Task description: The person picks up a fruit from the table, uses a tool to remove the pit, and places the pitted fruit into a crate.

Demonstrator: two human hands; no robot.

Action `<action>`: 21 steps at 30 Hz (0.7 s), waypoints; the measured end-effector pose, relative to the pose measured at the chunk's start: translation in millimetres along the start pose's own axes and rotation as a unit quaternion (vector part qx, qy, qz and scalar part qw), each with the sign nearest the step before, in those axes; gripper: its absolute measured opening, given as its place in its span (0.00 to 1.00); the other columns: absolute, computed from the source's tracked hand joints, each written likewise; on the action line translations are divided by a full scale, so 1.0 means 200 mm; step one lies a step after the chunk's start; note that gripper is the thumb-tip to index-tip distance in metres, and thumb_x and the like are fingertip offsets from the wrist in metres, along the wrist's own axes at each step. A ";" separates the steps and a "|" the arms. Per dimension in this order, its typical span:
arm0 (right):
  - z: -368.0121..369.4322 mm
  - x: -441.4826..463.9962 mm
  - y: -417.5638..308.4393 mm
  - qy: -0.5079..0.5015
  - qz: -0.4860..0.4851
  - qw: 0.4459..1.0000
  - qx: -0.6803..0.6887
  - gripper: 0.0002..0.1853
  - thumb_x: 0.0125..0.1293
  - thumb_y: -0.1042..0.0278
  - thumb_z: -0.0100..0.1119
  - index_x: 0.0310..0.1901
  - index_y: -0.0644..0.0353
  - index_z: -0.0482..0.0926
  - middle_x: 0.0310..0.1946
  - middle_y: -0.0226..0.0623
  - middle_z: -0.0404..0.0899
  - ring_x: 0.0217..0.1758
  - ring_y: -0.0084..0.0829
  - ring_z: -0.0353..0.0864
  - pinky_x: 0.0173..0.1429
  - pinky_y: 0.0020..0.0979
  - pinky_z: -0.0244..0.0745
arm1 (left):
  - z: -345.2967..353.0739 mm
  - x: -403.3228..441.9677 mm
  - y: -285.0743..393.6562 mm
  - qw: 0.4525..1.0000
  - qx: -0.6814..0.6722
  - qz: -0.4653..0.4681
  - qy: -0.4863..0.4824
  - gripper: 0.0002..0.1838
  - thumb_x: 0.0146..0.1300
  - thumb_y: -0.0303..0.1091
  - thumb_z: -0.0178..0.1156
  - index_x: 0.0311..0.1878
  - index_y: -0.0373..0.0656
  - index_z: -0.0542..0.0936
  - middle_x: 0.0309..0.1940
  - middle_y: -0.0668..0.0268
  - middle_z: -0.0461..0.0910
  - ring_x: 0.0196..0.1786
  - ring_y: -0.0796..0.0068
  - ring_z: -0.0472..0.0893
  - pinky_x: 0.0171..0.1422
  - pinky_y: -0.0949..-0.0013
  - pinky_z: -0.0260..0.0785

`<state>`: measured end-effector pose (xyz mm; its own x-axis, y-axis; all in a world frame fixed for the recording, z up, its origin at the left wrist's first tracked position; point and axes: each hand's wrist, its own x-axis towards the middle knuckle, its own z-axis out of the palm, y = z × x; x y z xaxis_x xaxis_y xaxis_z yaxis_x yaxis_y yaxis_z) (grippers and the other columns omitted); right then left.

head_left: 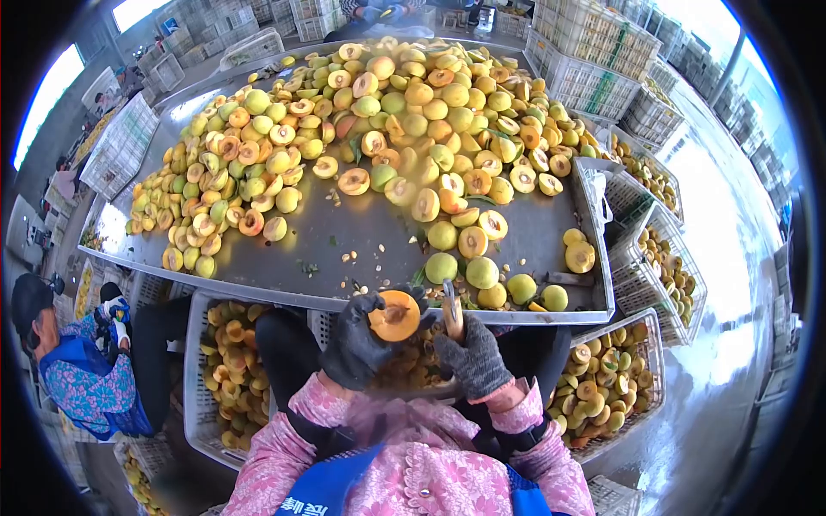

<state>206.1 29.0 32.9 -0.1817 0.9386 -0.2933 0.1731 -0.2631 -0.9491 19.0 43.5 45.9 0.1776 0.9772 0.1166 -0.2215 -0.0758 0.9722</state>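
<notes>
In the head view my left hand (353, 348), in a dark grey glove, grips a halved yellow peach (397, 315) with its cut face turned up. My right hand (477, 361), gloved too, is closed around the wooden handle of a small metal-ended tool (452, 311); the exact shape of its tip is hard to make out. Both hands are at the near edge of a metal table (344, 245), the tool just right of the peach half. Beyond them lies a large heap of peaches (258, 155), many cut in half. Several whole peaches (482, 273) rest close to the near rim.
Crates of peach halves stand beside my legs, one left (196, 370) and one right (651, 378). More filled crates (658, 284) line the table's right side, near tall crate stacks (594, 56). A co-worker (86, 378) sits at left; another person's gloved hands (383, 13) show across the table.
</notes>
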 end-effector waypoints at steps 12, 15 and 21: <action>0.10 0.03 -0.06 0.054 -0.163 0.974 -0.145 0.17 0.55 0.66 0.62 0.43 0.66 0.74 0.31 0.49 0.77 0.37 0.47 0.77 0.44 0.40 0.71 | 0.01 -0.11 -0.24 0.988 0.144 0.049 0.029 0.23 0.51 0.17 0.61 0.52 0.37 0.73 0.46 0.61 0.76 0.50 0.70 0.76 0.55 0.70 0.69; 0.11 0.04 -0.05 0.060 -0.194 0.969 -0.140 0.15 0.54 0.66 0.64 0.40 0.65 0.76 0.28 0.46 0.78 0.33 0.44 0.78 0.40 0.39 0.71 | 0.03 -0.12 -0.19 0.956 0.264 0.122 0.028 0.23 0.50 0.19 0.63 0.52 0.36 0.72 0.47 0.60 0.76 0.51 0.68 0.76 0.56 0.68 0.68; 0.10 0.08 -0.03 -0.018 -0.169 0.963 -0.208 0.13 0.54 0.66 0.64 0.38 0.64 0.78 0.30 0.47 0.79 0.35 0.45 0.79 0.40 0.39 0.72 | 0.05 -0.13 -0.22 0.944 0.288 0.159 0.031 0.20 0.54 0.20 0.59 0.52 0.36 0.71 0.49 0.54 0.75 0.51 0.59 0.76 0.57 0.64 0.66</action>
<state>183.6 40.8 31.9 -0.3287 0.9443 0.0138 0.4692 0.1760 -0.8654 34.3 19.0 1.5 0.1296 0.8952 0.4265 0.3067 -0.4452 0.8413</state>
